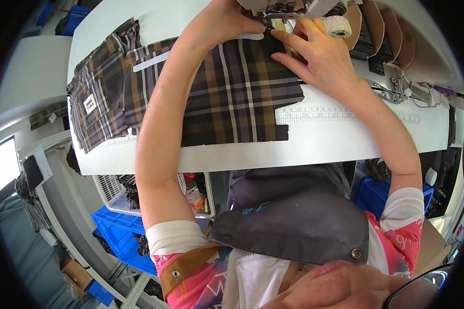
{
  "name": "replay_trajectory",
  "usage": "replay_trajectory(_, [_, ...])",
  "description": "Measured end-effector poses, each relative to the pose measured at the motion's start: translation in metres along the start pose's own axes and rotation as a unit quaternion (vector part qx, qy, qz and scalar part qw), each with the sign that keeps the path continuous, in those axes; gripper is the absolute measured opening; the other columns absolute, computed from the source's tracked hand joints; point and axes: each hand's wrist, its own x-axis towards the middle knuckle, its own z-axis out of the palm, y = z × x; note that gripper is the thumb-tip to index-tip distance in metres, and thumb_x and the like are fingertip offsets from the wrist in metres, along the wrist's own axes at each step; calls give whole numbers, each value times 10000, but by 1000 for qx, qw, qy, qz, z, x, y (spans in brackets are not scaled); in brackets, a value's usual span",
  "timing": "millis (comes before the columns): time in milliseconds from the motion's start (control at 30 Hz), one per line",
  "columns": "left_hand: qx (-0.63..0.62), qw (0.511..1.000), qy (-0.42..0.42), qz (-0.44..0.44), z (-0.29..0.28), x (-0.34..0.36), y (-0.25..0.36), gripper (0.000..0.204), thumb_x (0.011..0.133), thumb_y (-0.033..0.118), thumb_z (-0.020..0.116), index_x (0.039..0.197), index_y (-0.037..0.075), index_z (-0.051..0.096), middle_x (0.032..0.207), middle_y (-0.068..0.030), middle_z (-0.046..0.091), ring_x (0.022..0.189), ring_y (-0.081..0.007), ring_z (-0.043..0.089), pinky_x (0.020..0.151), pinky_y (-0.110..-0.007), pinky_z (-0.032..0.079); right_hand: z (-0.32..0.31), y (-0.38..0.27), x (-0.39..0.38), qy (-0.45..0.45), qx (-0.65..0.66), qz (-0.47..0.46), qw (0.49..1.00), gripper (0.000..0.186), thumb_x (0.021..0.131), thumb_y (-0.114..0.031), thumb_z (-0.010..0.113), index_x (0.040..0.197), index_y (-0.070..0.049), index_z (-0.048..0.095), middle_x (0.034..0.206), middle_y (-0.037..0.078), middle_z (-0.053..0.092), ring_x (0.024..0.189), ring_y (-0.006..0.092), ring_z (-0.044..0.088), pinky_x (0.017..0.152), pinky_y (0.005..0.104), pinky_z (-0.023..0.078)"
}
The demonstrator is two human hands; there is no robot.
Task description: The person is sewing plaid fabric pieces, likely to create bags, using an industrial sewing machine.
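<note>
A dark plaid fabric piece (232,95) with brown, grey and white stripes lies flat under the head of a sewing machine (288,9). My left hand (231,23) is closed at its far edge, thumb beside the presser foot; some fingertips are hidden by the machine. A narrow white strip (250,36) shows on the cloth below that thumb. My right hand (322,56) rests at the fabric's far right corner, index finger and thumb stretched out and apart, other fingers bent near the needle area. Another white strip (152,62) lies on the plaid, left of my forearm.
More plaid pieces (100,87), one with a white label (89,103), are stacked at the table's left. A measuring scale (340,114) runs along the white table (211,158). A white knob (337,26) sits right of my hand. Below are a white basket (106,191) and blue crate (119,226).
</note>
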Motion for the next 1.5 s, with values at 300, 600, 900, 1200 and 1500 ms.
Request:
replay_trajectory(300, [-4,999,26,19,0,-11,6,401,675,89,754,1036,-12,611,971,-144,652,912,-230,604,787,-334,486,-1,-2,-1,-7,-10,2,1000,358,780,-409,646,1006,-132,668,755,61,593,740,236,552,655,334,433])
replay_trajectory(600, [-3,999,33,20,3,-11,-5,408,675,136,768,1025,3,608,972,-103,636,927,-189,583,803,-310,464,3,13,-9,41,139,68,987,205,806,-133,618,1006,-102,654,740,82,559,684,246,562,600,340,457])
replay_trajectory(900, [48,999,12,-18,1,-8,-11,408,658,247,801,945,23,616,812,-17,601,804,-113,573,728,-257,452,0,9,-9,14,76,20,997,276,724,-46,619,976,-146,672,796,43,535,744,224,535,645,333,459])
replay_trajectory(1200, [17,999,22,43,1,-3,-17,392,666,192,784,967,13,611,883,-56,614,847,-158,560,752,-302,450,-3,6,-9,6,49,-18,999,261,692,-71,654,939,-148,687,788,32,542,731,207,517,638,311,453])
replay_trajectory(1500, [132,989,40,46,-12,1,-14,467,672,156,771,1072,0,586,1028,-116,622,968,-218,565,857,-320,438,5,7,0,31,32,-27,999,218,705,-100,665,920,-126,688,727,56,554,714,217,523,616,315,453])
